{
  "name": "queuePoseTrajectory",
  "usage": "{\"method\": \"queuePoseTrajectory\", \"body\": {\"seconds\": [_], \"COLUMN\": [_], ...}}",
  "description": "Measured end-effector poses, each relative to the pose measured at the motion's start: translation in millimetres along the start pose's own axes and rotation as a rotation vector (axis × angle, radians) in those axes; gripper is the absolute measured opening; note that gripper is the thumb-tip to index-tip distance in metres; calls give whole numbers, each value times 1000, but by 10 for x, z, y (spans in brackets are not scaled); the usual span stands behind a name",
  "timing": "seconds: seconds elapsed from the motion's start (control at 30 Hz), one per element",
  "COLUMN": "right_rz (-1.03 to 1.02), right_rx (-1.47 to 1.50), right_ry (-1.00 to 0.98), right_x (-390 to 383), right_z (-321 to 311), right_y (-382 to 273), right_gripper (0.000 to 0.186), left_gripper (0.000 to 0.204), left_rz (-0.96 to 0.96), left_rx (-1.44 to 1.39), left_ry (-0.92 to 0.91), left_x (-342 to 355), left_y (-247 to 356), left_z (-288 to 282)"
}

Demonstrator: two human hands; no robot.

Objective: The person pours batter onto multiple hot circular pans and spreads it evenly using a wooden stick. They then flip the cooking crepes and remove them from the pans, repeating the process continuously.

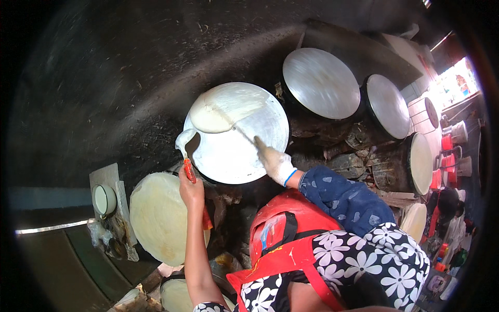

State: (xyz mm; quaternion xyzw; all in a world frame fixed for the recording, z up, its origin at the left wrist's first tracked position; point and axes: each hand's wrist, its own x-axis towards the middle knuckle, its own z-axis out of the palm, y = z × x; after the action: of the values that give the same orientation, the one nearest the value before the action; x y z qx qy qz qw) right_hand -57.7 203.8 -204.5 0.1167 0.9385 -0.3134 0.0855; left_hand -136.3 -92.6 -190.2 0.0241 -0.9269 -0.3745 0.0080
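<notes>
Your left grip (191, 190) is closed around the red handle (189, 171) of a ladle (183, 139), just off the near left edge of the round griddle (241, 158). The ladle's pale head lies past your fingers, at the griddle's left rim; whether it touches the metal, you cannot tell from here. Your right grip (278, 165), in a white glove, is over the griddle's near right part, closed on a thin tool (244, 135) that slants away from your fingers toward the griddle's middle; the glove hides most of its held end. The creamy batter (213, 113) covers the griddle's far left part, beyond both grips, with the tool's far end at its edge. Nearer you and left of the griddle lies a round cream-coloured sheet (161, 218); beyond the griddle, to the right, stands a bare metal plate (321, 83).
</notes>
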Motion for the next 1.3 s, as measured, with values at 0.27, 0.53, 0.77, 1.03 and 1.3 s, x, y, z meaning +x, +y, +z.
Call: {"method": "queuePoseTrajectory", "body": {"seconds": [0.27,0.53,0.77,1.03,1.3], "right_rz": [-190,-79,-67,-329,-660], "right_rx": [76,-208,-121,-253,-189], "right_ry": [37,-132,-71,-164,-377], "right_x": [231,-470,-266,433,935], "right_z": [53,-466,90,-572,-978], "right_y": [22,462,636,500,493], "right_gripper": [59,62,66,63,56], "left_gripper": [59,62,62,64,64], "left_rz": [-38,-13,146,-132,-340], "left_rx": [-87,12,116,-76,-247], "left_ry": [150,53,65,-2,-30], "left_x": [286,572,192,-760,-1338], "left_y": [-99,159,147,245,530], "left_z": [133,507,610,257,197]}}
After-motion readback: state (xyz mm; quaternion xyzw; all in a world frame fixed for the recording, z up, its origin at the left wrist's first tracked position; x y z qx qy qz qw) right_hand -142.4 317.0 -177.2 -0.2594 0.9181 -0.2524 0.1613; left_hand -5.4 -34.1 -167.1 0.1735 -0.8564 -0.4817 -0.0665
